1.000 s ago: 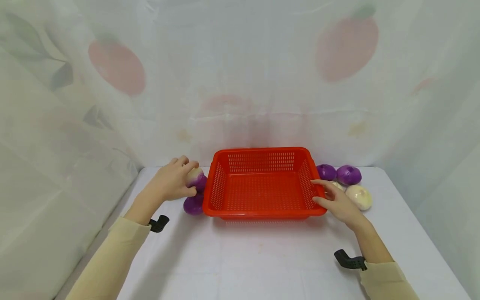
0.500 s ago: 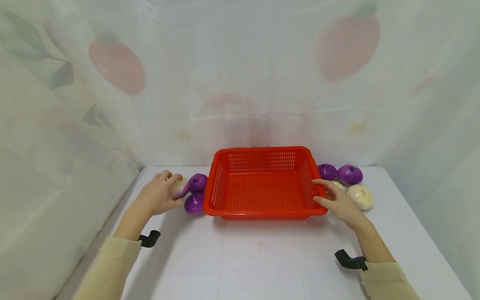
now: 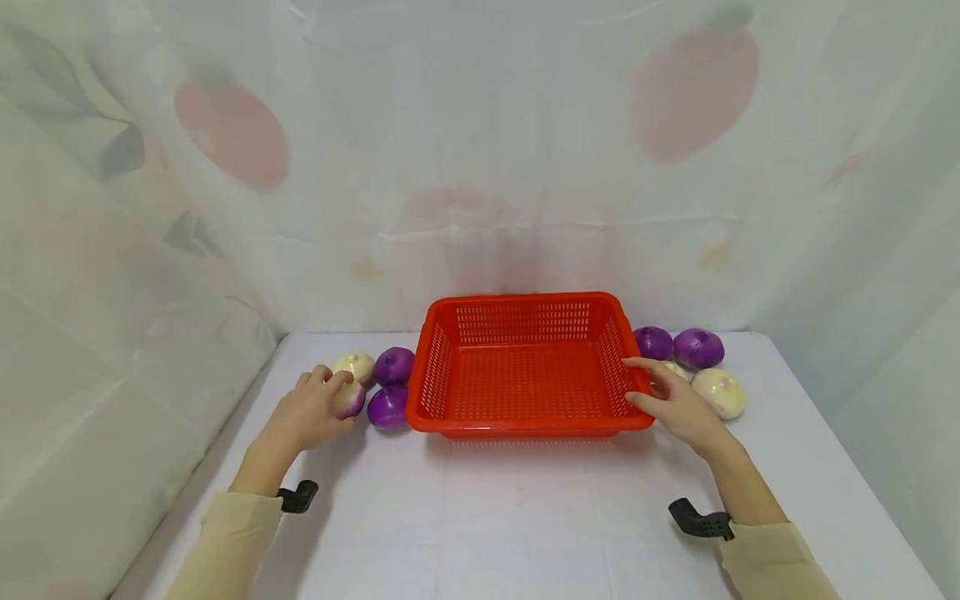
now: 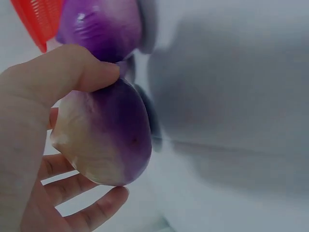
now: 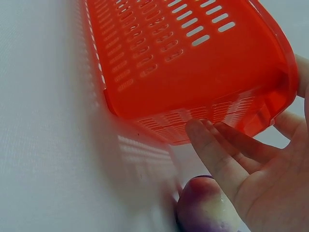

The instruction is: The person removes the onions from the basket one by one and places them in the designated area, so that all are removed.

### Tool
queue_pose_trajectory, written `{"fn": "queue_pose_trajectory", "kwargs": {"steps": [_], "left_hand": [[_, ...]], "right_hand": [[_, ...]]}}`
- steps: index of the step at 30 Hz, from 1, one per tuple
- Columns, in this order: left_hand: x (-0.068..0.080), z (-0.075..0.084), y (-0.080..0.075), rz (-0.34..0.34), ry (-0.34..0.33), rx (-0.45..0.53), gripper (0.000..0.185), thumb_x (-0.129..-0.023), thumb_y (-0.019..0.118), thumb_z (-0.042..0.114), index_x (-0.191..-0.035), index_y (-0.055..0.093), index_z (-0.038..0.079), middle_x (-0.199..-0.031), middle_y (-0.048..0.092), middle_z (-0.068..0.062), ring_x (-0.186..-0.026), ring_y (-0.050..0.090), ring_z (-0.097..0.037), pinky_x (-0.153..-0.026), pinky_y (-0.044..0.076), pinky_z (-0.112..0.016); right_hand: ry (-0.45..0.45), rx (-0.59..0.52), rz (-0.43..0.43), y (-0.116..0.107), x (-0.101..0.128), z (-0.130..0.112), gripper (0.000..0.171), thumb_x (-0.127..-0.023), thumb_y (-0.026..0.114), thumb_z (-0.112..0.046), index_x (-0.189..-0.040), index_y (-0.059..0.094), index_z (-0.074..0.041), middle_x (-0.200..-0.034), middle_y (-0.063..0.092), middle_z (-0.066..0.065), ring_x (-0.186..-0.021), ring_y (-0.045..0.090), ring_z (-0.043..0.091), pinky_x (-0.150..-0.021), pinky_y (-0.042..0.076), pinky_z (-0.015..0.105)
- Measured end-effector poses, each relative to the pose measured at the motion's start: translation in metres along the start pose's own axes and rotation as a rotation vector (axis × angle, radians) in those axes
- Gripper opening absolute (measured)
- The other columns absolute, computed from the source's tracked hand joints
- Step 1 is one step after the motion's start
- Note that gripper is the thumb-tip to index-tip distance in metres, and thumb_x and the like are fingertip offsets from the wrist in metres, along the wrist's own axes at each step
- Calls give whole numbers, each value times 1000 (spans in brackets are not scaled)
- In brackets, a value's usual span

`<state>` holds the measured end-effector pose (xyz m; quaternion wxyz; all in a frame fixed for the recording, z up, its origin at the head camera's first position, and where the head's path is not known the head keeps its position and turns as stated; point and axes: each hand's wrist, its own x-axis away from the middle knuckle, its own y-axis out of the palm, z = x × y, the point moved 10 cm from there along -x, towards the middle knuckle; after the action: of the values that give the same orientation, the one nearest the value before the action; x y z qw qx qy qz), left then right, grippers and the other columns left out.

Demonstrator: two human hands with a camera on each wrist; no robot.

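Note:
In the head view my left hand (image 3: 309, 410) holds a white-and-purple turnip (image 3: 350, 400) at the table's left side. Close up, the left thumb (image 4: 99, 72) presses on the turnip (image 4: 108, 135) while the other fingers curl beneath it. Behind it sits a white turnip (image 3: 358, 362), with two purple ones (image 3: 394, 367) to its right, against the basket. My right hand (image 3: 678, 408) grips the right rim of the red plastic basket (image 3: 525, 429). In the right wrist view, its fingers (image 5: 212, 150) lie along the basket's outer side wall (image 5: 145, 92).
Right of the basket are two purple turnips (image 3: 699, 348) and a white one (image 3: 720, 393). Another pale turnip (image 3: 675, 370) is partly hidden behind the right hand. A white cloth covers the table (image 3: 517, 517), and a printed curtain (image 3: 517, 167) hangs behind it.
My left hand has moved left and nearer with the turnip, away from the basket's side. Behind it, the white turnip has come into view. The right hand and basket have not visibly moved.

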<state>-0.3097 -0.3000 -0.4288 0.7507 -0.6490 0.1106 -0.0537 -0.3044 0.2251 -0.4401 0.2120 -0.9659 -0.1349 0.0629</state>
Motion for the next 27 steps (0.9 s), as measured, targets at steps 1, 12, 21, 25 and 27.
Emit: {"fn": "queue_pose_trajectory", "kwargs": {"steps": [1, 12, 21, 25, 27], "left_hand": [[0, -2, 3, -7, -7, 8, 64, -76, 83, 33, -129, 57, 10, -121, 50, -26, -107, 50, -47, -66, 52, -62], [0, -5, 23, -61, -68, 54, 66, -81, 83, 35, -132, 53, 6, -123, 50, -28, -109, 51, -49, -69, 52, -66], [10, -13, 19, -41, -79, 80, 69, -86, 79, 40, -140, 50, 9, -129, 50, -30, -115, 50, -53, -73, 50, -69], [16, -11, 9, -28, -78, 89, 67, -91, 74, 41, -142, 50, 5, -134, 49, -32, -120, 48, -56, -79, 48, -73], [16, -6, 0, -12, -67, 101, 64, -94, 70, 41, -142, 51, 3, -135, 49, -32, -121, 47, -56, -84, 46, -73]], "right_hand": [[-2, 0, 2, 0, 0, 0, 54, -101, 64, -22, -150, 45, -9, -154, 37, 22, -135, 44, 46, -101, 51, 44], [-4, 21, 6, -2, 5, -3, 54, -101, 63, -21, -150, 44, -9, -152, 40, 23, -134, 46, 46, -104, 46, 55], [9, 59, 32, -7, 7, -3, 63, -101, 64, -33, -154, 40, -10, -150, 43, 22, -130, 48, 44, -101, 47, 57], [-17, 127, 42, -12, 11, -12, 62, -102, 63, -36, -153, 41, -9, -145, 51, 22, -127, 53, 43, -99, 49, 59], [-39, 174, 56, -16, 15, -19, 60, -102, 62, -35, -152, 43, -7, -142, 54, 22, -126, 55, 42, -97, 50, 59]]}}
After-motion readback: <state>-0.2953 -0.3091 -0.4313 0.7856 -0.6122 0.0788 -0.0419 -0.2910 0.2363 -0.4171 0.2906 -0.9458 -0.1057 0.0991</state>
